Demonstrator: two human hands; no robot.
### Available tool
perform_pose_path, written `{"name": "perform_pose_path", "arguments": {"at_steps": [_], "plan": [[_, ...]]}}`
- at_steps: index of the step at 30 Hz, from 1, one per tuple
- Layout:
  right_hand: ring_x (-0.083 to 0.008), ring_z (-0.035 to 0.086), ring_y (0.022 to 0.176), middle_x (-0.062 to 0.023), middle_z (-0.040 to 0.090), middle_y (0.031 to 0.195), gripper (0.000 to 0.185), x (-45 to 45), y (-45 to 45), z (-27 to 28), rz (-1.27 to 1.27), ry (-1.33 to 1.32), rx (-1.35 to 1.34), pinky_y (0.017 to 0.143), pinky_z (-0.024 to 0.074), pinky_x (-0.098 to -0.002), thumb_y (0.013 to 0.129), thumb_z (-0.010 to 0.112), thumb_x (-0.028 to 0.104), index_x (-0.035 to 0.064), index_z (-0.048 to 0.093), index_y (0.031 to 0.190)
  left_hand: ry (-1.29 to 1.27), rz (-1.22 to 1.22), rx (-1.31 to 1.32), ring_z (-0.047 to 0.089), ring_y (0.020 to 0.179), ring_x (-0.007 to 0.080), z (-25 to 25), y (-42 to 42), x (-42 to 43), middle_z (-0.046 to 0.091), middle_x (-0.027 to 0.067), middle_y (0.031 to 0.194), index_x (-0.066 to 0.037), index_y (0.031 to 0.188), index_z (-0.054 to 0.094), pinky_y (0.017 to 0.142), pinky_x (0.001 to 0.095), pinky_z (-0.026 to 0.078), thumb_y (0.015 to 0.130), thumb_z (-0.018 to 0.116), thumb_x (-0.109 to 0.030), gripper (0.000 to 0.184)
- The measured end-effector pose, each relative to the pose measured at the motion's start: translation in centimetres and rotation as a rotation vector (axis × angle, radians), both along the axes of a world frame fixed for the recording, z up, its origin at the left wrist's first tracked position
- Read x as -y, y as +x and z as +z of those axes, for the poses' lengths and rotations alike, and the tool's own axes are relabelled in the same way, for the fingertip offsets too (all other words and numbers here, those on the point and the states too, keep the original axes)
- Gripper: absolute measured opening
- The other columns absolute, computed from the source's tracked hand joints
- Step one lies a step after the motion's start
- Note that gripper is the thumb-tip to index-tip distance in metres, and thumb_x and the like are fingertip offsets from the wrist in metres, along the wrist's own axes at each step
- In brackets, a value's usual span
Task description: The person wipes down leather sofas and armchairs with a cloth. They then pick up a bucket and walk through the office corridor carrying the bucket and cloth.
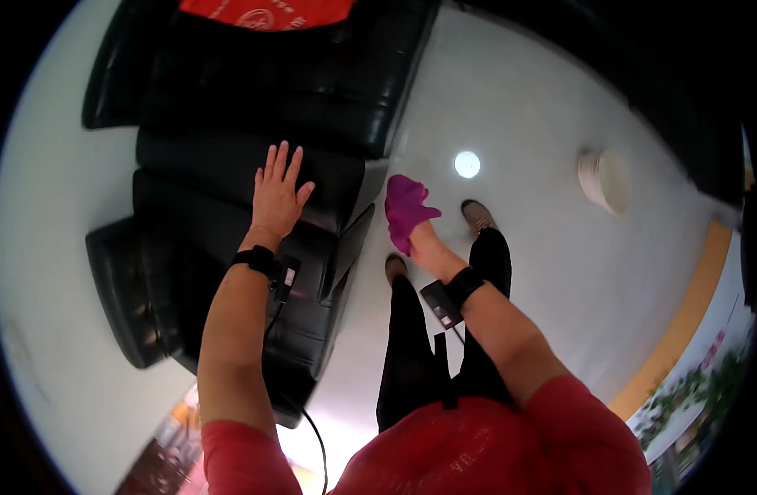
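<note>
On the left of the scene, over the near black padded seat [201,153], the left hand [277,202] was spread flat, palm down, its fingers pointing to the far side and its thumb held out to the right; it held nothing, and whether the palm pressed on the seat or hung just above it could not be told. To its right, above the pale floor [518,124], the purple cloth [405,206] covered the right hand [424,236]; the fingers were hidden beneath it, so whether they were pinched, pressed together or spread could not be told.

As for progress, the cloth was already at the right hand, apart from both the near seat and the far black seat [271,91]; no sign showed which surfaces, if any, it had gone over, so what was done and what was left could not be judged further. A red printed item [263,12] lay on the far seat; 1 white bin [590,180] stood well apart on the right; 2 shoes [479,216] showed near the cloth.
</note>
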State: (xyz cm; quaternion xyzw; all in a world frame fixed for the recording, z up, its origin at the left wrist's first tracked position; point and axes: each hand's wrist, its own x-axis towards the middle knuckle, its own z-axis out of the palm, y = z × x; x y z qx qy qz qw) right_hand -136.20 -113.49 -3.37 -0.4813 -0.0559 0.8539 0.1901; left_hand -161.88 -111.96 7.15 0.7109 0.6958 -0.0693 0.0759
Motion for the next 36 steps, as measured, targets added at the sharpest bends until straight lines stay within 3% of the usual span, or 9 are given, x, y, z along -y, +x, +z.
{"name": "perform_pose_path", "arguments": {"at_steps": [5, 11, 13, 15, 16, 21, 25, 28, 36], "plan": [[-0.0222, 0.026, 0.131, -0.0073, 0.028, 0.142, 0.052, 2.9, -10.1, 7.0, -0.184, 0.514, 0.323, 0.106, 0.0214, -0.0280, 0.099, 0.031, 0.029, 0.0084, 0.016, 0.145, 0.100, -0.133, -0.008, 0.022, 0.136, 0.0288, -2.5, 0.4, -1.4, 0.029, 0.0085, 0.146, -0.014, 0.140, 0.034, 0.105, 0.0539, 0.019, 0.087, 0.052, -0.033, 0.059], [-0.0250, 0.013, 0.139, -0.0162, 0.011, 0.150, 0.060, 0.9, -12.5, -4.3, -0.251, 1.023, 0.679, 0.111, 0.0159, -0.0330, 0.098, 0.034, 0.026, -0.0001, 0.006, 0.144, 0.267, -0.187, 0.059, 0.028, 0.134, 0.0302, -3.2, 1.2, -1.1, 0.037, 0.0095, 0.141, -0.009, 0.137, 0.039, 0.104, 0.0521, 0.015, 0.089, 0.035, -0.040, 0.057], [-0.0315, 0.015, 0.138, -0.0195, 0.010, 0.150, 0.058, -3.9, -12.8, -6.8, 0.609, 0.668, 1.136, 0.111, 0.0183, -0.0328, 0.098, 0.031, 0.030, 0.0006, 0.010, 0.143, 0.258, -0.183, 0.047, 0.029, 0.133, 0.0314, -3.2, 1.4, -1.2, 0.038, 0.0116, 0.140, -0.006, 0.136, 0.039, 0.104, 0.0510, 0.013, 0.088, 0.030, -0.042, 0.061], [-0.0355, 0.020, 0.136, -0.0217, 0.017, 0.148, 0.053, -5.9, -11.8, -13.2, -0.306, 0.430, 0.616, 0.109, 0.0213, -0.0367, 0.097, 0.026, 0.030, 0.0015, 0.020, 0.141, 0.233, -0.205, 0.013, 0.028, 0.134, 0.0307, -3.2, 1.5, -1.2, 0.037, 0.0129, 0.141, -0.002, 0.136, 0.037, 0.106, 0.0454, 0.014, 0.089, 0.027, -0.038, 0.060], [-0.0365, 0.024, 0.134, -0.0222, 0.023, 0.145, 0.050, -6.5, -12.0, -14.4, -0.343, 0.399, 0.774, 0.108, 0.0231, -0.0376, 0.097, 0.024, 0.030, 0.0023, 0.025, 0.139, 0.227, -0.226, 0.022, 0.029, 0.133, 0.0324, -3.2, 1.6, -1.3, 0.037, 0.0154, 0.140, 0.001, 0.135, 0.037, 0.107, 0.0434, 0.016, 0.090, 0.024, -0.039, 0.062], [-0.0403, 0.032, 0.128, -0.0277, 0.034, 0.137, 0.048, -6.1, -7.1, -9.2, -0.094, 0.286, 0.669, 0.106, 0.0259, -0.0436, 0.093, 0.033, 0.019, -0.0043, 0.032, 0.135, 0.196, -0.249, 0.063, 0.030, 0.131, 0.0354, -3.3, 1.6, -1.5, 0.038, 0.0193, 0.138, 0.004, 0.134, 0.037, 0.107, 0.0436, 0.018, 0.092, 0.020, -0.044, 0.066], [-0.0449, 0.016, 0.133, -0.0277, 0.022, 0.143, 0.054, 6.4, -14.7, -9.8, -0.090, 1.014, 0.694, 0.109, 0.0134, -0.0525, 0.089, 0.041, 0.015, -0.0075, 0.027, 0.136, 0.153, -0.253, 0.051, 0.028, 0.131, 0.0362, -3.2, 1.6, -1.5, 0.034, 0.0212, 0.139, 0.005, 0.134, 0.034, 0.107, 0.0445, 0.019, 0.092, 0.017, -0.048, 0.070], [-0.0432, 0.011, 0.135, -0.0256, 0.017, 0.145, 0.056, 5.2, -11.3, -5.1, 0.061, 0.927, 0.543, 0.112, 0.0085, -0.0479, 0.091, 0.040, 0.020, -0.0056, 0.023, 0.138, 0.147, -0.217, 0.086, 0.024, 0.133, 0.0339, -3.6, 1.3, -1.3, 0.030, 0.0199, 0.142, 0.004, 0.135, 0.032, 0.108, 0.0439, 0.018, 0.092, 0.016, -0.052, 0.072], [-0.0421, 0.011, 0.136, -0.0261, 0.016, 0.145, 0.058, -3.6, -11.0, -28.1, -0.046, 0.638, 0.598, 0.112, 0.0085, -0.0461, 0.091, 0.041, 0.022, -0.0052, 0.020, 0.139, 0.117, -0.249, 0.030, 0.026, 0.133, 0.0321, -3.6, 1.6, -1.4, 0.029, 0.0166, 0.142, 0.000, 0.139, 0.024, 0.110, 0.0452, 0.020, 0.082, 0.046, -0.061, 0.086]]}}
